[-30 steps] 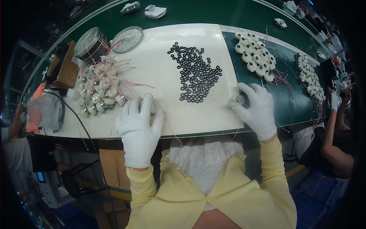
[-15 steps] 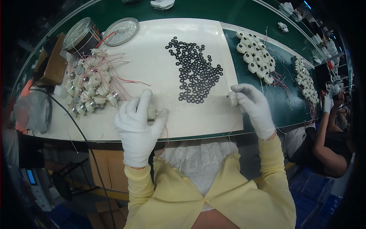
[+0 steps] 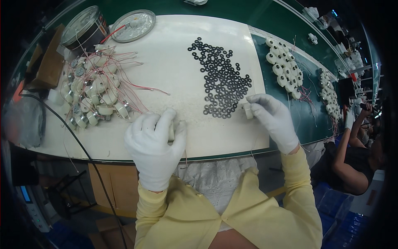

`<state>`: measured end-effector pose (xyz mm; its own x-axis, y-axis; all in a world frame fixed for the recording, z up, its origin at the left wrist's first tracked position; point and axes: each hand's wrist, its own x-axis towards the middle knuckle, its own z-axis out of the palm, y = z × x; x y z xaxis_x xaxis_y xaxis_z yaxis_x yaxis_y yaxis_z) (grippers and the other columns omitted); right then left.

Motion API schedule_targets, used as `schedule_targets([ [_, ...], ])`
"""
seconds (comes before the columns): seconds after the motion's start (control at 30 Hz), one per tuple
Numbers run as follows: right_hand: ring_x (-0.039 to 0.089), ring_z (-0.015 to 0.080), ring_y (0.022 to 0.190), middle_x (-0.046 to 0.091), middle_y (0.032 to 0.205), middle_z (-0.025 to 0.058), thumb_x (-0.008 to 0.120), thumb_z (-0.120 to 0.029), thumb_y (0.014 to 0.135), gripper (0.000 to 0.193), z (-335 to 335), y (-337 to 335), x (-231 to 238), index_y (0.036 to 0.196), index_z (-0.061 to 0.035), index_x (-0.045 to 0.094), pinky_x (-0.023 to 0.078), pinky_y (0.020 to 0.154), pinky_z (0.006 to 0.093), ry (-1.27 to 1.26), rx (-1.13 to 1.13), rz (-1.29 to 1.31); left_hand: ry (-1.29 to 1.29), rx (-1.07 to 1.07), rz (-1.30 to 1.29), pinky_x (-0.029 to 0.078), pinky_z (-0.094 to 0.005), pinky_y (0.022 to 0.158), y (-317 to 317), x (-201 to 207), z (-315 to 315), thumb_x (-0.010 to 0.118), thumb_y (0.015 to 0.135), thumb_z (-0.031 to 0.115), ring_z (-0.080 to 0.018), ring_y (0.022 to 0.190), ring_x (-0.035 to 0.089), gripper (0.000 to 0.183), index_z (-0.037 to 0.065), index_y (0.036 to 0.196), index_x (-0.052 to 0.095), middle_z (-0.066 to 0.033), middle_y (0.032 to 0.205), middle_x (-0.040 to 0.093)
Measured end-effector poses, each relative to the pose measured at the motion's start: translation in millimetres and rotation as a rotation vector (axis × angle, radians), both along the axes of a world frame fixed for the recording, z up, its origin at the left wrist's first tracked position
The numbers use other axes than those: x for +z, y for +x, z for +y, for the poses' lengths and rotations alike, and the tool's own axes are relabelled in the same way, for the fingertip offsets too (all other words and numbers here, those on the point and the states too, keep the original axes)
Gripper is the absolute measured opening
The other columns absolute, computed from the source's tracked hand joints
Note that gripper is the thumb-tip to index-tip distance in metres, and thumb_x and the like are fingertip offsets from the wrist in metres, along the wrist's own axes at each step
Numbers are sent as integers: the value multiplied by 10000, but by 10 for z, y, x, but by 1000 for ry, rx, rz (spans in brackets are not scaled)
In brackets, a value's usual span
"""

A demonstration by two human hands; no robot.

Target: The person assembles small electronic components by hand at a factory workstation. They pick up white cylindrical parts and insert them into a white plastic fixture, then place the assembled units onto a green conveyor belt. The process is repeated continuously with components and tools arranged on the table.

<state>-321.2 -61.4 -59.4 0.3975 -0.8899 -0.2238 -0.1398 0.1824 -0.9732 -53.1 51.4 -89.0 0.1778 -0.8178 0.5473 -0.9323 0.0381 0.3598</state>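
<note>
Counting held pieces: two, one per hand; clock read with 12 at the top. Right hand (image 3: 273,120): thumb and forefinger pinched on one pale round part (image 3: 248,111), just above the white sheet (image 3: 174,62). Left hand (image 3: 153,143), between 8 and 9 o'clock of it: thumb and forefinger closed about one whitish piece (image 3: 171,132), partly hidden. Black rings (image 3: 219,81), 11 o'clock of the right hand's part: one loose patch, too many to count.

Edges: near edge of table (image 3: 306,120) at 6 o'clock, close below both hands; sheet's right edge runs beneath the right hand. Bare sheet at 12 o'clock of the left hand, between rings and wired heap (image 3: 99,87).

Surroundings: heap at 10 o'clock of the left hand, uncounted, leads sprawling toward it; behind, one tin (image 3: 85,29), one lid (image 3: 139,31), one carton (image 3: 49,66). Black cable (image 3: 68,122) at 9. Two white clusters: nearer (image 3: 285,68) between 1 and 2 o'clock of the right hand's part, farther (image 3: 329,95) near 3.
</note>
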Motion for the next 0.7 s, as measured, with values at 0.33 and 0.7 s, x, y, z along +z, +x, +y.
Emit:
schedule_targets([
  [0.33,662,213,602,706,705,-11,812,-183,806,190,37,288,-68,968,-146,719,467,599,366,-1058,145,712,-34,18,-9,469,-449,769,14,-41,-2,823,749,147,-298,885,610,306,121,1032,711,-57,892,592],
  [0.7,593,231,569,635,666,-4,805,-269,846,184,333,184,259,933,-168,679,426,607,368,-1105,379,1076,32,0,-8,487,-459,812,14,-6,29,824,762,154,-316,939,623,346,123,1086,707,-69,951,615],
])
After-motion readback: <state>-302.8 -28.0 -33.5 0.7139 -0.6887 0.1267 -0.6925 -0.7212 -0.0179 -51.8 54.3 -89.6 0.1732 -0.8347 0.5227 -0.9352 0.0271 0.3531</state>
